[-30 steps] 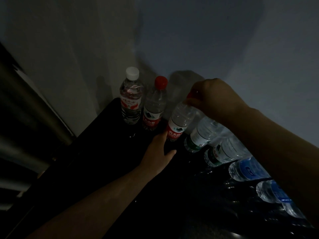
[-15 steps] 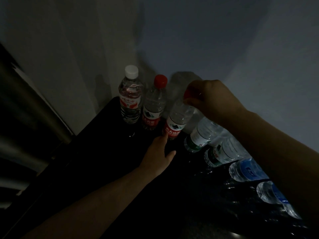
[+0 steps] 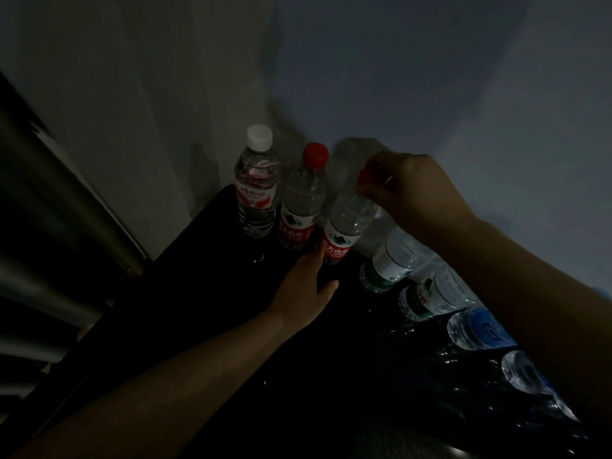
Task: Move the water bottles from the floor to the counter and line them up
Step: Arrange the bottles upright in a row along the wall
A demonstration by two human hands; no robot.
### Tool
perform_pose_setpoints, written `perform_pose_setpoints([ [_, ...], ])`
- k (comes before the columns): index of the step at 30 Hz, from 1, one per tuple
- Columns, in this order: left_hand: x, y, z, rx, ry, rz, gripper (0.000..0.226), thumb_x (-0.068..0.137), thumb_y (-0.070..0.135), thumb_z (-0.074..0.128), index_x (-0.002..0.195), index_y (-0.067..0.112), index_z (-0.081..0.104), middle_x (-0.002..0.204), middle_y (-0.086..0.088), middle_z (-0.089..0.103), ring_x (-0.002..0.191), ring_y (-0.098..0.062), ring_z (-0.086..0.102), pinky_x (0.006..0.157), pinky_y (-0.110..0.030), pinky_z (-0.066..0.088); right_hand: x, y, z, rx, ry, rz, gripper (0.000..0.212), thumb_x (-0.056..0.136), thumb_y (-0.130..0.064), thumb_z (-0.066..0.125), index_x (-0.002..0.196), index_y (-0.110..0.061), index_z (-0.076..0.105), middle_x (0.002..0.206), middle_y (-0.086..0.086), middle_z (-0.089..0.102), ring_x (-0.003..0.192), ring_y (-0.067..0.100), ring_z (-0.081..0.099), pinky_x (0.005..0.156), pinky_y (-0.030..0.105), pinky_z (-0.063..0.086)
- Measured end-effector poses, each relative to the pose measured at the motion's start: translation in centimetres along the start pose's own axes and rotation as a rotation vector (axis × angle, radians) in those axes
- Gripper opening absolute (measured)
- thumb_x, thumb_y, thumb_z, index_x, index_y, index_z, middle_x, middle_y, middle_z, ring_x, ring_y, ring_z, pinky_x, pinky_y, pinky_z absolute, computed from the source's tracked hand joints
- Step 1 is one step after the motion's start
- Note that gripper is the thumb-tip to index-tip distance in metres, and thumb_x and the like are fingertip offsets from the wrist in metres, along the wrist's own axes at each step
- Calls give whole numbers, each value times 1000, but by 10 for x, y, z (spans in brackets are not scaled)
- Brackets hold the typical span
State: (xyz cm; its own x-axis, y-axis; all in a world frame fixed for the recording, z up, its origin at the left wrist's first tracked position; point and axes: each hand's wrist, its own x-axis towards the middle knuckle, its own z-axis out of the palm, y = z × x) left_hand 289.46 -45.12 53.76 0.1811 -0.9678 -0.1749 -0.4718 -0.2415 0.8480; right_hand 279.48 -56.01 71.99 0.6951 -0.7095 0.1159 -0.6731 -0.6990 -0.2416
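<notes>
Head: right hand (image 3: 414,193) pinches water-filled bottle (image 3: 347,217); left hand (image 3: 306,288) touches its base.

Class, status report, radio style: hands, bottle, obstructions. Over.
Right hand grips red cap of third bottle. Left hand touches its base. Red-capped neighbour close left, green-label bottle close right.

black counter (image 3: 205,293); red bottle caps (image 3: 315,155), one white cap (image 3: 259,137)
</notes>
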Motion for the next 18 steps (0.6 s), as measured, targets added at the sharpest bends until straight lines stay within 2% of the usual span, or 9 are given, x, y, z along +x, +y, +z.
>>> perform_pose_setpoints([
  [4,0,-1,-3,16,-17,-6,73,93,31,57,153,18,16,158,-5,23,143,-20,27,113,-39,35,0,0,1,-16,-1,19,36,89,-29,63,119,-8,59,112,14,65,100,29,61,87,44,50],
  [10,-4,-1,1,18,-12,-37,69,93,33,58,150,17,24,155,-5,29,141,-19,31,112,-38,37,-1,0,3,-45,27,26,40,89,-29,65,122,-9,55,113,15,64,100,29,61,81,33,46],
  [18,-6,5,6,-3,16,-18,74,91,34,60,151,21,19,156,-3,26,141,-18,31,111,-38,39,2,-2,2,-25,-19,58,39,92,-28,60,124,-8,54,118,14,63,107,28,58,92,38,47],
])
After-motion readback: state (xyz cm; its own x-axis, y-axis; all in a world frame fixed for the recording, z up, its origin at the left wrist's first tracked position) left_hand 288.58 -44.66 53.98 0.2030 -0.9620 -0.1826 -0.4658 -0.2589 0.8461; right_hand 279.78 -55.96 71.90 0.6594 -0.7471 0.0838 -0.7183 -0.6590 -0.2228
